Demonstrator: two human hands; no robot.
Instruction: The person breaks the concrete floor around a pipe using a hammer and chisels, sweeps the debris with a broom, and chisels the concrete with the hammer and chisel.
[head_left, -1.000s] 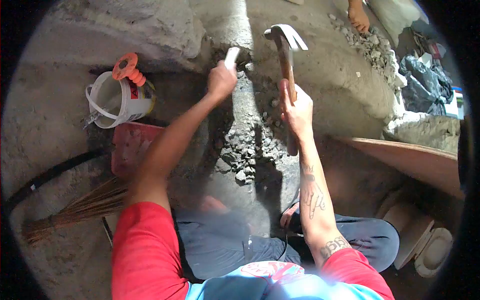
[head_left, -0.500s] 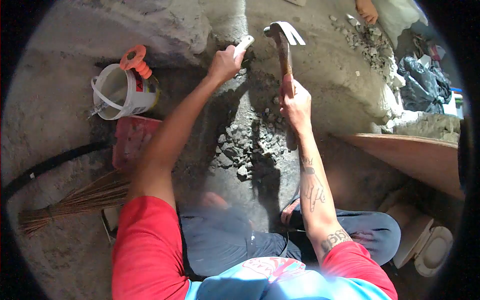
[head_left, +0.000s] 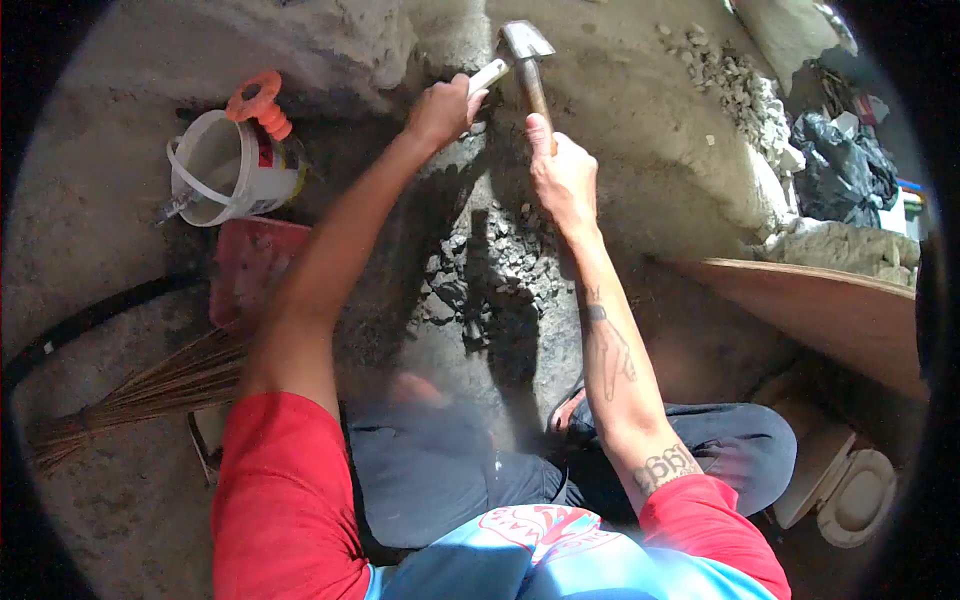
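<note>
My left hand (head_left: 440,112) is closed round a pale, chisel-like tool (head_left: 489,76) whose upper end sticks out above the fist; its lower end is hidden. In my right hand (head_left: 565,180), thumb along the wooden handle, is a claw hammer (head_left: 527,42). The hammer's metal head is up, just beyond the pale tool's end and apart from it. Below the hands, broken grey rubble (head_left: 490,270) lies in a shallow channel in the concrete between my arms.
To the left are a white bucket (head_left: 213,165), an orange plastic piece (head_left: 258,100), a red container (head_left: 240,270), a black hose (head_left: 110,318) and a stick broom (head_left: 150,395). On the right are a wooden board (head_left: 800,300), a black bag (head_left: 845,170) and a toilet seat (head_left: 858,497).
My right hand and the hammer have swung left and away from me, nearer the pale tool, and the head has turned. My view has shifted slightly. Both grips are kept.
</note>
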